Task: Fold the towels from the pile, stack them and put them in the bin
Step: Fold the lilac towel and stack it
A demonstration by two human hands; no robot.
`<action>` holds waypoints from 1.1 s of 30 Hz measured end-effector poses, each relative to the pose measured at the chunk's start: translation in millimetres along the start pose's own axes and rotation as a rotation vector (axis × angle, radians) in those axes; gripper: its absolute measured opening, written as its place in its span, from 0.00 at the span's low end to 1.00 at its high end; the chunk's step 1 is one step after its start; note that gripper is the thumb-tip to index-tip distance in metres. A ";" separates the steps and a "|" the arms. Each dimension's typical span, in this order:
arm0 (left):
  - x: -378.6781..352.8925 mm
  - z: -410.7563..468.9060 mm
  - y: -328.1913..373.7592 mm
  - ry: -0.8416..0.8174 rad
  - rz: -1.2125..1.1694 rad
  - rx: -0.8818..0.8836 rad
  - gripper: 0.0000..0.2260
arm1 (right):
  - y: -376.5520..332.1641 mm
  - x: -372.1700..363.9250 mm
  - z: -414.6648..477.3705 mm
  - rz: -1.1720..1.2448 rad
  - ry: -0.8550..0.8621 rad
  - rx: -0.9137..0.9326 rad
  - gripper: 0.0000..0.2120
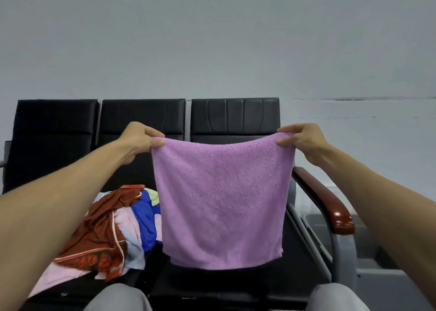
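A single wide-angle head view looks forward and slightly down from close behind the outstretched arms, facing the row of black seats (146,122) against the pale wall (212,39).

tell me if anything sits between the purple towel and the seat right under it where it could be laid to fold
Nothing visible does. The purple towel hangs from the left hand and right hand over bare black seat. The towel pile lies on the seat to its left, partly behind the towel's edge.
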State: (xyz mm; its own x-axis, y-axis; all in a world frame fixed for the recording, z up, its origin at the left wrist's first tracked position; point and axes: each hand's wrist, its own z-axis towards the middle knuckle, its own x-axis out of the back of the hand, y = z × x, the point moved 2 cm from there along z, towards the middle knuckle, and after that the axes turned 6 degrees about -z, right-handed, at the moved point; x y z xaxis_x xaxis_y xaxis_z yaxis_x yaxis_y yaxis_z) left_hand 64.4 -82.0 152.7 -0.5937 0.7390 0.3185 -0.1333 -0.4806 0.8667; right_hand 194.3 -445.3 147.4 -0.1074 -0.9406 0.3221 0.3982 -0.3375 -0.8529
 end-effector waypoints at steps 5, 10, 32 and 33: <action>-5.6 3.0 -8.5 0.098 -0.120 0.043 0.06 | 6.4 -0.9 1.4 -0.052 0.055 0.043 0.15; -8.5 3.8 -15.0 0.068 -0.074 0.052 0.12 | 10.1 0.9 2.3 -0.129 0.094 0.044 0.17; -25.4 -3.6 -12.1 0.149 0.575 -0.311 0.09 | 19.7 -21.4 6.0 -1.063 0.237 0.252 0.09; -25.1 -3.0 -13.7 0.155 0.572 -0.313 0.09 | 21.0 -22.6 7.1 -1.047 0.237 0.245 0.10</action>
State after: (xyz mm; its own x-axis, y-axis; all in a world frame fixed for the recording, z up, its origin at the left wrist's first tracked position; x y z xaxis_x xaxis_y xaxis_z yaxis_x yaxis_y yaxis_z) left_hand 78.8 -95.3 131.7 -0.7430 0.2620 0.6159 0.0260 -0.9082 0.4177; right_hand 211.5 -430.8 125.1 -0.6592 -0.1852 0.7289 0.1752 -0.9804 -0.0906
